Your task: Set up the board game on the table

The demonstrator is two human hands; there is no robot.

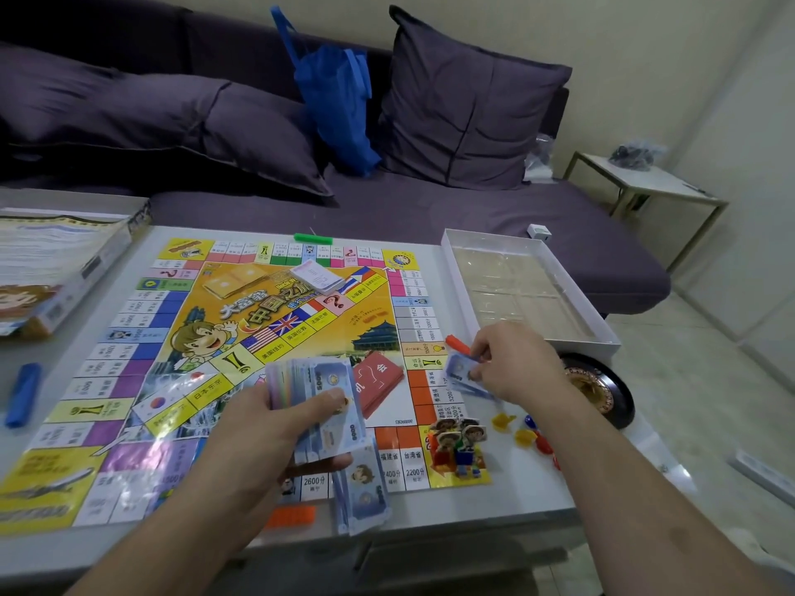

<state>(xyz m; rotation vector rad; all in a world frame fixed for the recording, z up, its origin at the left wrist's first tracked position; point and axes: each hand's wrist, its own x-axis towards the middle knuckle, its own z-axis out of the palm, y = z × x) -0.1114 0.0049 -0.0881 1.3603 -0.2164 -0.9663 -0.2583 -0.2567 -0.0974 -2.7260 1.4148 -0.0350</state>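
A: What sits at the far left of the worktop (507,501)?

B: The box lid (56,268) at nine o'clock, lying tilted with its printed side up, and a blue holder (22,393) nearer the person. The game board (172,367) lies open and flat across the middle.

A: And on the board?

B: A stack of white cards (319,277) toward twelve o'clock, with a green holder (313,239) just beyond it at the board's far edge. A red card deck (378,382) lies near the centre.

A: The hands?

B: The left hand (275,428) has its fingers and thumb curled round a thick wad of play money (314,389), fanned over the board at six o'clock. More notes (363,488) lie on the board's near edge below it, beside an orange holder (290,516). The right hand (512,359) pinches a single note (462,372) at the board's right edge, at about three o'clock, touching a red holder (457,344).

A: Any containers?

B: The white box tray (456,290) at two o'clock, holding only a clear plastic insert (516,286). A spinner wheel (598,389) lies partly under its near corner.

A: And the pieces?

B: Character pawns (458,440) stand bunched on the board's near right corner; small yellow, red and blue tokens (527,432) lie scattered just beside them, off the board.
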